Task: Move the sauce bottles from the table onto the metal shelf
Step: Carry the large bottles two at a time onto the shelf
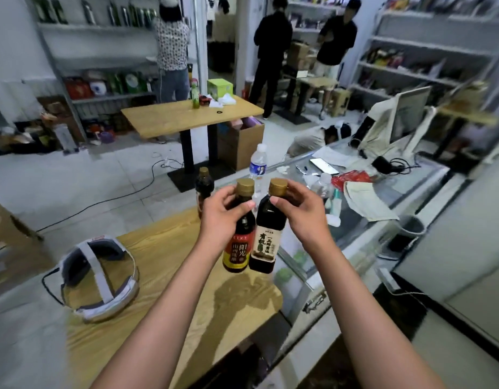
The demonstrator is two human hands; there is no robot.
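Sauce bottles, two in hand: my left hand [220, 217] grips the red-labelled bottle [240, 228] round its neck, fingers and thumb curled under the gold cap; my right hand [301, 211] grips the beige-labelled bottle [268, 234] the same way. Both hang in the air above the near wooden table [169, 254], sides touching, long axes near vertical, caps up and tilted slightly apart, labels facing me. A third sauce bottle [204, 189] stands upright at the table's far edge, its lower half hidden behind my left hand. On the table to the left lies a white headset [99, 276]. To the right runs a glass counter [363, 220] carrying a clear water bottle [258, 167], a phone [324, 166], papers and a red bag. Metal shelves [427, 51] line the far right wall, well apart, with the counter between. Shelf contents are too blurred to identify.
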